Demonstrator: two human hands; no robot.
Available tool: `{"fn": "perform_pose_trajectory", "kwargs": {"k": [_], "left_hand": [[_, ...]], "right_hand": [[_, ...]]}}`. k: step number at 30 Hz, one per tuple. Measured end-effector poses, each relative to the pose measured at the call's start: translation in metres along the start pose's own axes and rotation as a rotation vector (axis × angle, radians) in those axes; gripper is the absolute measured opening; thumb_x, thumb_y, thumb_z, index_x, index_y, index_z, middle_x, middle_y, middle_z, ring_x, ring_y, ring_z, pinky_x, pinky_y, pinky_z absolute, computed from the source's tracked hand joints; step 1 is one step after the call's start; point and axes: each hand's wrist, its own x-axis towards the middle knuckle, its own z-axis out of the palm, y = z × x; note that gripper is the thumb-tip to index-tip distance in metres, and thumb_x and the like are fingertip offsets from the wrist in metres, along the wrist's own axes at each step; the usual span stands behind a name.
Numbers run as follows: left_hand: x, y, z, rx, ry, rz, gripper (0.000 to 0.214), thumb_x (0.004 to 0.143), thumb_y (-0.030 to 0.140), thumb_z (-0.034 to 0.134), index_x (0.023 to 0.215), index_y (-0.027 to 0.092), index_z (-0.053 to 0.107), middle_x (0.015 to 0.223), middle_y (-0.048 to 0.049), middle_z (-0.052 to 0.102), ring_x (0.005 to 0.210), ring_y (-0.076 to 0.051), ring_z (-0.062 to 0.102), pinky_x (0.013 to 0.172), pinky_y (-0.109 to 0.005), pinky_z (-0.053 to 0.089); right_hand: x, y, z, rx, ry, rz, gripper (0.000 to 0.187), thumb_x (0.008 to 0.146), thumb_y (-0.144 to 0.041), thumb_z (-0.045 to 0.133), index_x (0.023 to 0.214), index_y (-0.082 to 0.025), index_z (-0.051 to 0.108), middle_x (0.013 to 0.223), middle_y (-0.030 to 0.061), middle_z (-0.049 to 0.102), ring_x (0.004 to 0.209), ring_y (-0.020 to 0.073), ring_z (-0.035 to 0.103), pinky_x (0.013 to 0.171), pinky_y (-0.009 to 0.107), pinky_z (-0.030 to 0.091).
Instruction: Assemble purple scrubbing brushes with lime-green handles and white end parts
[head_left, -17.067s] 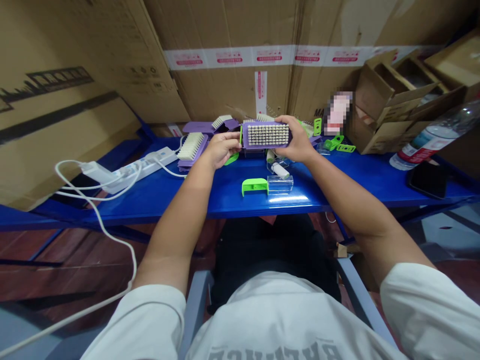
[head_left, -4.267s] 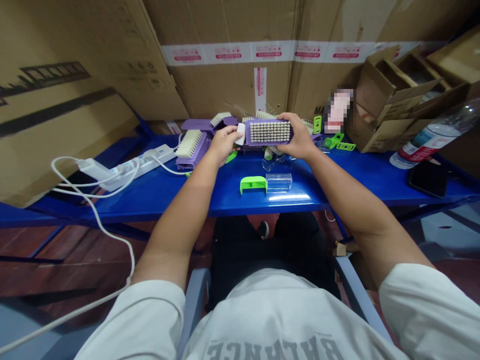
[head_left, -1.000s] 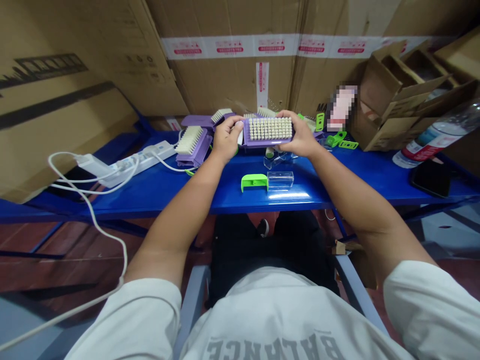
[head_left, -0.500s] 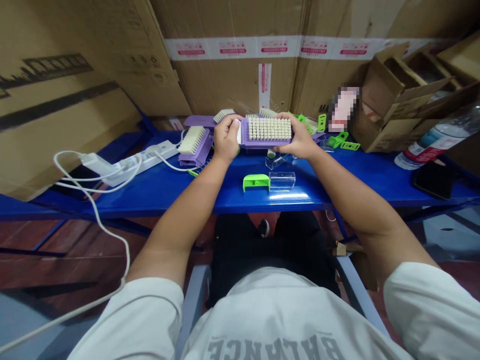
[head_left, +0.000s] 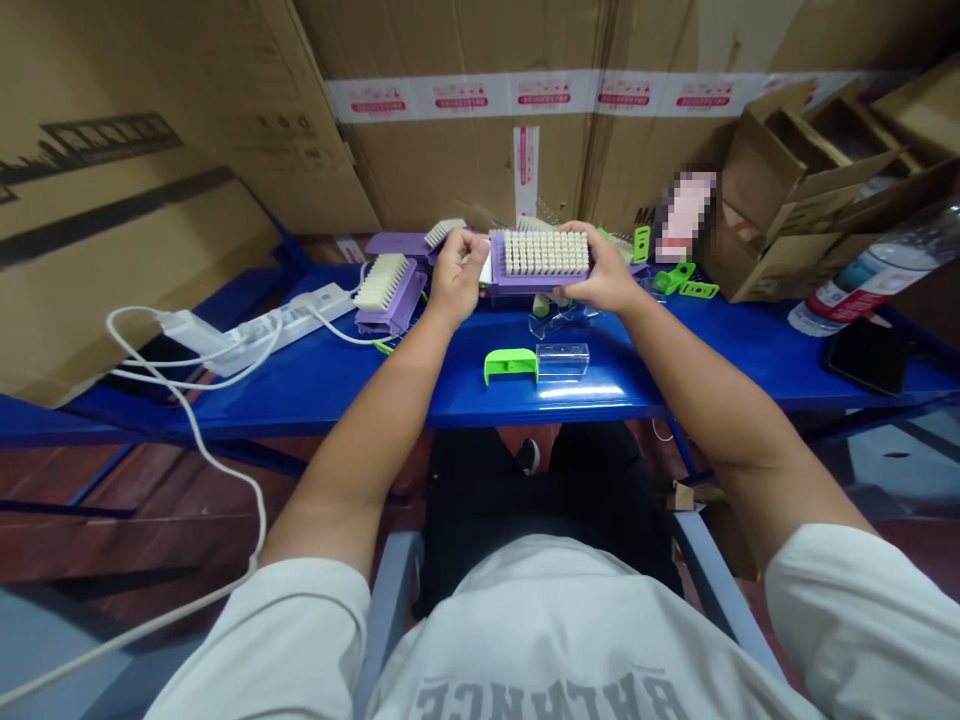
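Between my two hands is a purple brush (head_left: pixel 546 254), its cream bristles facing me, raised over the back of the blue table. My left hand (head_left: pixel 456 278) pinches its left end, where a white piece shows beside the thumb. Round the right end are the fingers of my right hand (head_left: pixel 606 276). Below the brush lie a bright green plastic piece (head_left: pixel 511 364) and a clear plastic box (head_left: pixel 564 360), end to end. Left of my left hand sits another purple brush (head_left: pixel 388 290), bristles up. More brush parts behind are partly hidden by my hands.
A white power strip (head_left: pixel 262 325) with cables lies on the left of the blue table (head_left: pixel 637 385). To the right are green clips (head_left: pixel 679 280), opened cardboard boxes (head_left: pixel 787 200), a water bottle (head_left: pixel 862 280) and a black phone (head_left: pixel 866 355). Large cartons (head_left: pixel 450 160) stand behind.
The held brush has shifted slightly to the right along with my right hand. My left thumb and fingers have changed their position a little at its white end.
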Motion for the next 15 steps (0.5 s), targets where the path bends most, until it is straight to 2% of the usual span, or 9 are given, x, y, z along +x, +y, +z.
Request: {"fn": "perform_pose_trajectory", "kwargs": {"k": [2, 4, 5, 7, 10, 13, 15], "left_hand": [[0.001, 0.003, -0.005, -0.095, -0.129, -0.072, 0.073, 0.095, 0.095, 0.079, 0.116, 0.028, 0.059, 0.138, -0.0116, 0.077, 0.101, -0.024, 0.079, 0.093, -0.046, 0.071], [0.001, 0.009, -0.011, -0.144, -0.248, -0.114, 0.077, 0.079, 0.077, 0.102, 0.121, 0.029, 0.057, 0.155, -0.0131, 0.072, 0.105, -0.024, 0.08, 0.088, -0.04, 0.071], [0.002, 0.012, -0.013, -0.137, -0.284, -0.125, 0.079, 0.073, 0.065, 0.108, 0.121, 0.029, 0.057, 0.159, -0.0133, 0.071, 0.112, -0.025, 0.081, 0.091, -0.038, 0.071], [0.003, 0.019, -0.017, -0.103, -0.324, -0.141, 0.076, 0.07, 0.047, 0.109, 0.122, 0.029, 0.057, 0.161, -0.0135, 0.071, 0.121, -0.026, 0.081, 0.096, -0.038, 0.071], [0.003, 0.026, -0.021, -0.07, -0.355, -0.164, 0.072, 0.071, 0.034, 0.107, 0.124, 0.028, 0.06, 0.163, -0.0141, 0.071, 0.126, -0.027, 0.082, 0.097, -0.038, 0.072], [0.001, 0.031, -0.022, -0.036, -0.361, -0.186, 0.085, 0.066, 0.024, 0.108, 0.139, 0.028, 0.066, 0.166, -0.016, 0.07, 0.125, -0.029, 0.084, 0.094, -0.038, 0.074], [-0.001, 0.033, -0.024, 0.016, -0.377, -0.2, 0.095, 0.063, 0.019, 0.107, 0.15, 0.028, 0.069, 0.164, -0.0164, 0.072, 0.116, -0.029, 0.087, 0.09, -0.039, 0.075]], "right_hand": [[0.001, 0.004, -0.004, 0.005, 0.005, 0.01, 0.106, 0.051, -0.07, 0.107, 0.142, -0.031, 0.07, 0.137, 0.0073, 0.077, 0.125, 0.0408, 0.074, 0.118, 0.067, 0.062], [0.002, 0.008, -0.008, 0.006, 0.01, 0.027, 0.108, 0.049, -0.072, 0.108, 0.142, -0.033, 0.069, 0.14, 0.0076, 0.077, 0.13, 0.0422, 0.073, 0.119, 0.068, 0.061], [0.002, 0.01, -0.009, 0.004, 0.013, 0.033, 0.109, 0.048, -0.074, 0.108, 0.142, -0.034, 0.069, 0.141, 0.0075, 0.077, 0.131, 0.0427, 0.073, 0.12, 0.068, 0.06], [0.002, 0.012, -0.012, -0.005, 0.016, 0.036, 0.11, 0.047, -0.077, 0.108, 0.141, -0.034, 0.07, 0.139, 0.0072, 0.078, 0.13, 0.0427, 0.073, 0.119, 0.069, 0.06], [0.001, 0.012, -0.014, -0.017, 0.013, 0.017, 0.109, 0.048, -0.081, 0.107, 0.14, -0.033, 0.071, 0.134, 0.0062, 0.078, 0.124, 0.0407, 0.074, 0.116, 0.067, 0.062], [0.0, 0.007, -0.014, -0.037, 0.006, 0.007, 0.108, 0.048, -0.078, 0.107, 0.139, -0.032, 0.072, 0.134, 0.0058, 0.078, 0.122, 0.0393, 0.074, 0.114, 0.064, 0.063], [-0.001, 0.003, -0.013, -0.073, 0.0, -0.013, 0.106, 0.048, -0.075, 0.108, 0.139, -0.032, 0.073, 0.136, 0.0068, 0.079, 0.125, 0.0402, 0.074, 0.116, 0.064, 0.061]]}}
